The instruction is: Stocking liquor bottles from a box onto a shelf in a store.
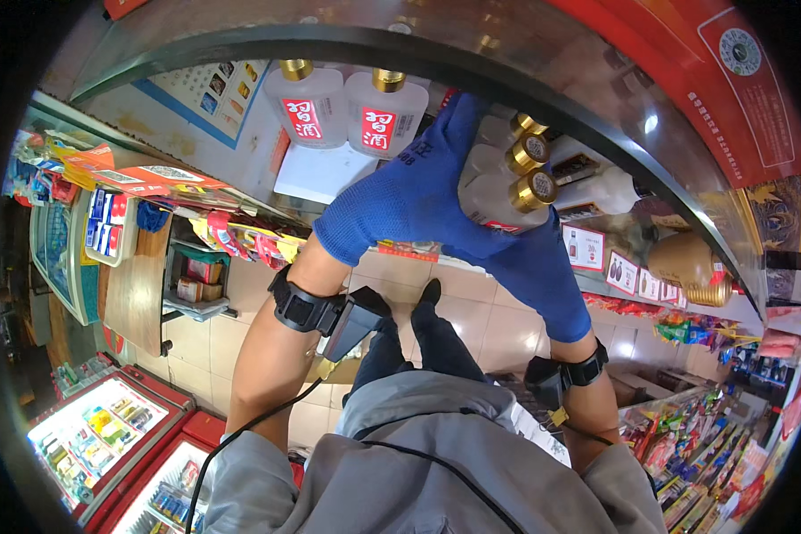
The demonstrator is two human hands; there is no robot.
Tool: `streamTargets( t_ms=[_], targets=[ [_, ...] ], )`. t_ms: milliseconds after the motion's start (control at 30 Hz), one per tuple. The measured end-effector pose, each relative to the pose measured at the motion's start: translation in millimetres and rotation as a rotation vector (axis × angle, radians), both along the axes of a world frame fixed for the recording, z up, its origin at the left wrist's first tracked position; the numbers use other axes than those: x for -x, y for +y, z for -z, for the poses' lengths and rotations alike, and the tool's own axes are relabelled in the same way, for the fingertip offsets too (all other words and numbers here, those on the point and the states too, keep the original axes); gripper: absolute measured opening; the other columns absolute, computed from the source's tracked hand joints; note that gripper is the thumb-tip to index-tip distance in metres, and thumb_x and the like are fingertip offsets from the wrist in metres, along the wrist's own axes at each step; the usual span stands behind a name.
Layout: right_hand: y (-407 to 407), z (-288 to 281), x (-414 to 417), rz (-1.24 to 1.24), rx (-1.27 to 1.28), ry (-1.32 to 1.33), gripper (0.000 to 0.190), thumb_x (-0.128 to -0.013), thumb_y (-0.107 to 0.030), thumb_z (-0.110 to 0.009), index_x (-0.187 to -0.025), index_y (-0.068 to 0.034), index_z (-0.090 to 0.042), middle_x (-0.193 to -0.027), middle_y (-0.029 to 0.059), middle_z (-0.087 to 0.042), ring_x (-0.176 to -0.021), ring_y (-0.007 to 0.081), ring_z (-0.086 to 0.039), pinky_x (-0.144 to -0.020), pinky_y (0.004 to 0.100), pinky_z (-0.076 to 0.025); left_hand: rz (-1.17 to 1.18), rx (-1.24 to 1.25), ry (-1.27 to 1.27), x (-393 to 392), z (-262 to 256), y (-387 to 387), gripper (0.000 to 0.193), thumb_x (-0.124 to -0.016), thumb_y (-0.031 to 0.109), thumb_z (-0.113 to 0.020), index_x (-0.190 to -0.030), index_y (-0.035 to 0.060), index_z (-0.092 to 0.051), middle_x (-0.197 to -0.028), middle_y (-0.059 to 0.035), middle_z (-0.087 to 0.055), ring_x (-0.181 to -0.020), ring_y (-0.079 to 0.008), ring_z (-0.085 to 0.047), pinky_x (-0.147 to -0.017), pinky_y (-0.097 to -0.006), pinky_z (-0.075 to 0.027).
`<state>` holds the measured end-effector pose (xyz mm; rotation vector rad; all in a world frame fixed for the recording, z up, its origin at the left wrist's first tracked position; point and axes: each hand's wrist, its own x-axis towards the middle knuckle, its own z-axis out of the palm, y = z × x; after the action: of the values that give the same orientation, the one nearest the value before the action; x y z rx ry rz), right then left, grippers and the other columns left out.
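Both of my hands wear blue knit gloves and reach into a glass display case. My left hand point(407, 190) lies along the left side of a row of frosted liquor bottles point(484, 187) with gold caps, its fingers stretched towards the back. My right hand point(530, 267) is around the front bottle at its near right side; most of its fingers are hidden. Just left of my left hand, two more frosted bottles point(386, 113) with red labels stand upright. A white box or card point(314, 175) lies below them.
The dark rim of the curved glass point(440, 60) arches over my hands. Price cards point(582, 247) and a brown jug-like bottle point(684, 260) are at right. Hanging snack packets point(240, 237) line the case's front. A wooden table point(137, 287) and lit red-framed freezers point(100, 434) stand at left.
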<state>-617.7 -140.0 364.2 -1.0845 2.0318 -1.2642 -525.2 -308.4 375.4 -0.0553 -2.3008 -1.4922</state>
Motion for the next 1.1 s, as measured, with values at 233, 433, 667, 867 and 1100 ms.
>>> streamTargets(
  t_ms=[233, 433, 667, 867, 1100],
  targets=[
    [4.0, 8.2, 1.5, -0.026, 0.066, 0.165, 0.075, -0.07, -0.019, -0.088, -0.13, -0.003, -0.045, -0.125, 0.0165, -0.054, -0.117, 0.0309, -0.056, -0.1, 0.0395, -0.046, -0.07, 0.072, -0.182, -13.0, 7.2, 9.8, 0.121, -0.066, 0.029, -0.089, -0.152, -0.0046, -0.011, -0.151, -0.03, -0.029, -0.143, -0.04, -0.029, -0.117, -0.0408, -0.028],
    [6.3, 4.1, 2.8, -0.09, 0.024, 0.19, 0.079, -0.071, -0.021, -0.088, -0.133, -0.004, -0.041, -0.127, 0.0174, -0.052, -0.119, 0.0334, -0.055, -0.101, 0.0411, -0.045, -0.098, -0.003, -0.232, -25.6, -5.6, 24.5, 0.119, -0.072, 0.031, -0.085, -0.151, -0.0102, -0.006, -0.154, -0.0347, -0.019, -0.146, -0.0419, -0.021, -0.118, -0.0406, -0.025],
    [7.4, 8.6, 4.3, -0.106, 0.016, 0.126, 0.093, -0.077, -0.018, -0.083, -0.145, 0.0, -0.023, -0.133, 0.022, -0.049, -0.124, 0.0374, -0.051, -0.104, 0.0425, -0.042, -0.157, 0.015, -0.258, -23.7, 7.9, 26.4, 0.112, -0.074, 0.023, -0.083, -0.15, -0.0104, -0.009, -0.152, -0.0341, -0.025, -0.143, -0.0421, -0.029, -0.116, -0.0408, -0.03],
    [2.6, 16.7, -0.4, -0.054, 0.117, 0.238, 0.085, -0.083, -0.014, -0.078, -0.145, 0.003, -0.021, -0.132, 0.0235, -0.05, -0.121, 0.0356, -0.054, -0.101, 0.0426, -0.044, -0.183, 0.164, -0.296, -18.1, 2.5, 12.0, 0.109, -0.073, 0.025, -0.083, -0.152, -0.0033, -0.015, -0.15, -0.03, -0.033, -0.14, -0.0393, -0.035, -0.114, -0.0406, -0.034],
    [-3.0, 18.9, 2.7, 0.01, 0.127, 0.155, 0.069, -0.086, -0.019, -0.076, -0.136, 0.003, -0.034, -0.125, 0.0221, -0.055, -0.113, 0.0342, -0.059, -0.096, 0.042, -0.048, -0.077, 0.109, -0.335, -6.5, -0.5, -0.8, 0.108, -0.073, 0.027, -0.083, -0.152, -0.0025, -0.016, -0.142, -0.0312, -0.042, -0.133, -0.0404, -0.044, -0.11, -0.0413, -0.039]
  ],
)
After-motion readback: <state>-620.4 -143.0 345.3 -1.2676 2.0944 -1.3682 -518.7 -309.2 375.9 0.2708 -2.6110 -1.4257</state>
